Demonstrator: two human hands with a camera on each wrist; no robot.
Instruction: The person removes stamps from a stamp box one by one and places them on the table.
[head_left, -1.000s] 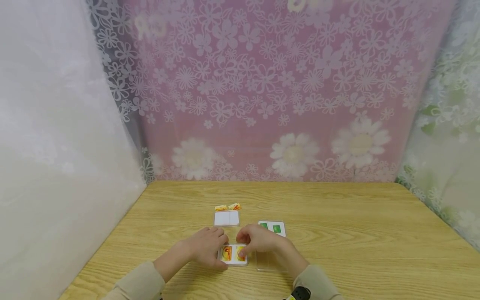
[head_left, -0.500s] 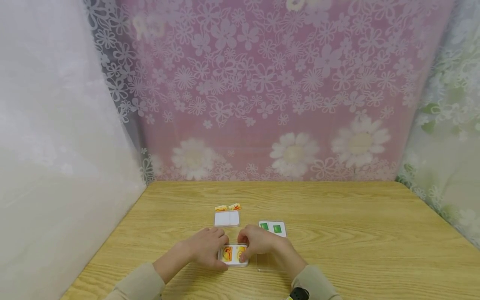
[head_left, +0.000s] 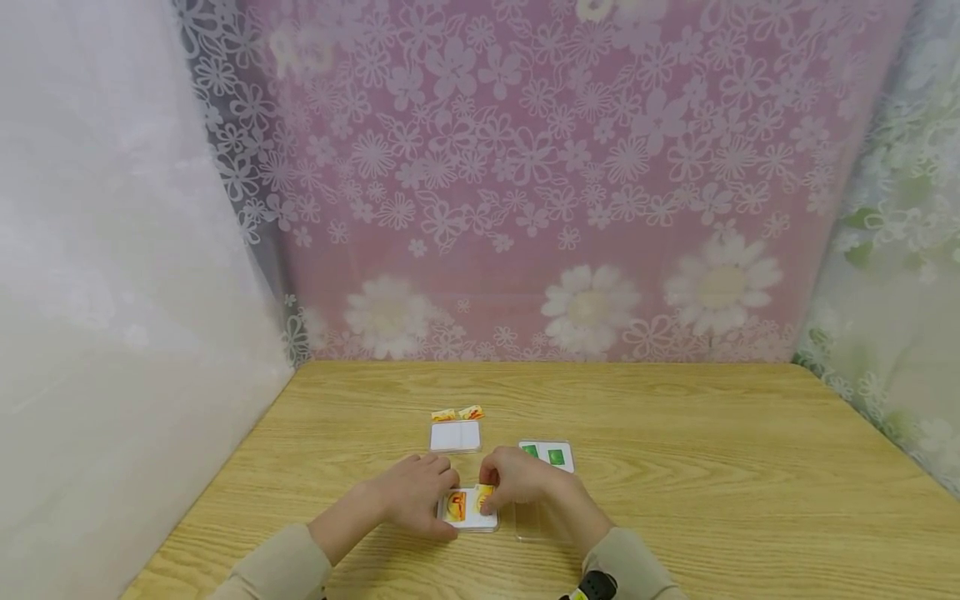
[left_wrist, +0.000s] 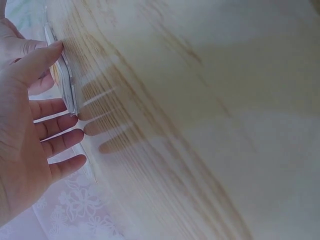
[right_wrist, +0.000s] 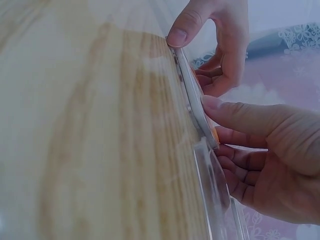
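A flat white case [head_left: 469,523] lies near the front of the table. On its left half is a yellow-orange picture card [head_left: 455,506]. My left hand [head_left: 416,496] holds the case's left end between thumb and fingers; in the left wrist view the fingers reach past the case edge [left_wrist: 70,92]. My right hand [head_left: 521,479] pinches a second yellow-orange picture card [head_left: 483,493] over the case's right half, its thumb covering part of it. In the right wrist view, both thumbs sit along the near side of the case [right_wrist: 192,95].
Behind the left hand lies another white case [head_left: 455,435], with two small yellow-orange cards [head_left: 471,412] beyond it. A case with green pictures [head_left: 557,457] and a transparent cover [head_left: 528,531] lie partly under the right hand. Flowered curtains [head_left: 525,208] enclose the table.
The right picture card has slid a little away from the body, so its top edge overlaps the case's far rim. The right hand shifted slightly with it; the left hand stayed put.
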